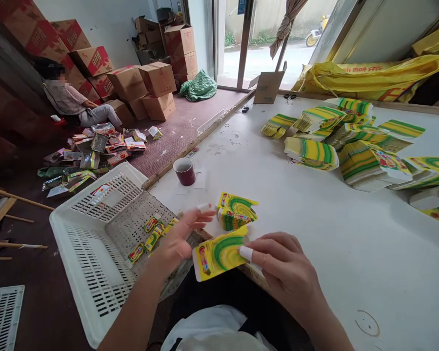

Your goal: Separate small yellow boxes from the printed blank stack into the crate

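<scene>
Right hand (287, 263): thumb and fingers pinch one end of a yellow carton (219, 256) printed with green swirls; white wrap on the thumb. Carton is tilted, printed face up, held over the near edge of the tabletop (351, 253), in front of the person's lap.

Left hand (175, 239): fingers extended and parted from the thumb, nothing gripped; white wrap on one fingertip. It lies just beside the carton's other end; contact cannot be told.

Near both hands: a stack of cartons (237, 213) in the same yellow and green, on the tabletop just beyond the held one. Behind it, a dark red mug (186, 176) with a pale rim. To the right, well apart, many carton bundles (310, 153) lie in loose rows.

Left of the tabletop: a white plastic basket (68, 253), slotted walls, a few small packets (136, 253) inside, partly hidden by the left forearm.

Background: a seated person (73, 100) by a floor pile of assorted packages (104, 146), with cardboard boxes (126, 83) stacked behind
</scene>
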A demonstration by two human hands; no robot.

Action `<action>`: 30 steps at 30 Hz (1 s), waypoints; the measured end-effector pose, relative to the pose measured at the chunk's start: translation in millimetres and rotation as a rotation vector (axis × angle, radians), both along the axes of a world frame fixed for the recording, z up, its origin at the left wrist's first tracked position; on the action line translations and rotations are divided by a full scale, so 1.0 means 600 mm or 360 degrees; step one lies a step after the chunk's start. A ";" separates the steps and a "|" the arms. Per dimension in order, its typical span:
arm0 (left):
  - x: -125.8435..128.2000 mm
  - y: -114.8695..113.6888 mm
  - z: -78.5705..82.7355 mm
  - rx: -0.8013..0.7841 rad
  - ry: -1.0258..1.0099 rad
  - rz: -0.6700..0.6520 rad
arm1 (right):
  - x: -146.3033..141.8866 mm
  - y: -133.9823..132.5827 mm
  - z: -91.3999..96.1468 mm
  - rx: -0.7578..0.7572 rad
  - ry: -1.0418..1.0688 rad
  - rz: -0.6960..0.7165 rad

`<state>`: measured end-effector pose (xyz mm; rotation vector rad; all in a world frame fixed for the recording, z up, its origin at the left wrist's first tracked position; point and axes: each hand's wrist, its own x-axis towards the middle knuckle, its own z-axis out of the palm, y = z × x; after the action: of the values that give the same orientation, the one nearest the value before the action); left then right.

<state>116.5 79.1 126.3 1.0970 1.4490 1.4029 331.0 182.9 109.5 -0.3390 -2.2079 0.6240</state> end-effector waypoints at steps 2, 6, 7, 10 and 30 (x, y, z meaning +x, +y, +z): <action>0.012 0.000 0.015 -0.0262 0.0398 -0.0212 | -0.004 -0.004 0.001 0.0132 -0.0023 0.0036; 0.059 0.011 0.007 -0.0448 0.0668 -0.0200 | -0.011 -0.018 -0.018 -0.0303 0.0166 -0.0304; 0.068 0.012 0.000 -0.0418 0.0696 -0.0176 | -0.013 -0.021 -0.023 -0.0552 0.0226 -0.0379; 0.085 0.012 -0.023 -0.0328 0.0800 -0.0258 | -0.020 -0.029 -0.034 -0.1414 0.0176 -0.0181; 0.113 0.016 -0.064 -0.0213 0.1070 -0.0011 | -0.018 -0.042 -0.074 -0.0854 -0.0027 -0.0132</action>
<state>184.1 88.5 87.7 1.5681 1.9629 0.9428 319.9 157.7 65.3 -0.7061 -2.0005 1.1681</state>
